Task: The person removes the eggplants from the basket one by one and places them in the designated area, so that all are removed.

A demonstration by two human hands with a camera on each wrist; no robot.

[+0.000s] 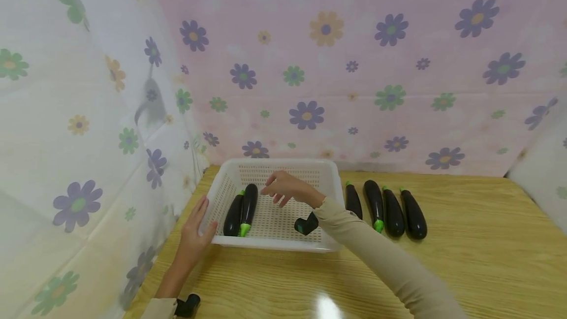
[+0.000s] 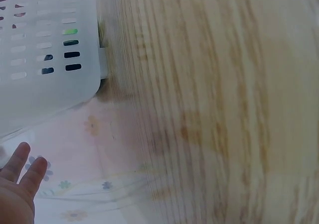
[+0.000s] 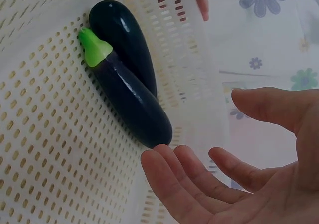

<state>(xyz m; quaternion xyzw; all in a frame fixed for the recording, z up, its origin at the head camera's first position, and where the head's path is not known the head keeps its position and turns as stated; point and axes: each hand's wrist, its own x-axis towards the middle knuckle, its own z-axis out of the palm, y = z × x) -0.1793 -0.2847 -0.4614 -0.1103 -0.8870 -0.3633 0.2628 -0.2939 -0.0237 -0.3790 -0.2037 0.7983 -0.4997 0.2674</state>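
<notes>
A white perforated plastic basket (image 1: 283, 246) stands on the wooden table. Inside its left part, two dark eggplants lie side by side: the left eggplant (image 1: 233, 216) and the right eggplant (image 1: 250, 205), whose green cap points toward the near rim. My left hand (image 1: 195, 233) rests at the basket's left near corner, fingers extended along the outer side; in the left wrist view its fingers (image 2: 33, 176) are straight and spread. Over the basket hangs my right hand (image 1: 290, 188), holding nothing. Its spread, slightly bent fingers (image 3: 187, 184) are close to the eggplants' ends.
To the right of the basket, several more eggplants lie in a row on the table (image 1: 478, 240), among them a far-right eggplant (image 1: 414, 214). My right sleeve (image 1: 376, 250) crosses the basket's right rim. Flowered cloth (image 1: 283, 68) hangs behind and at both sides.
</notes>
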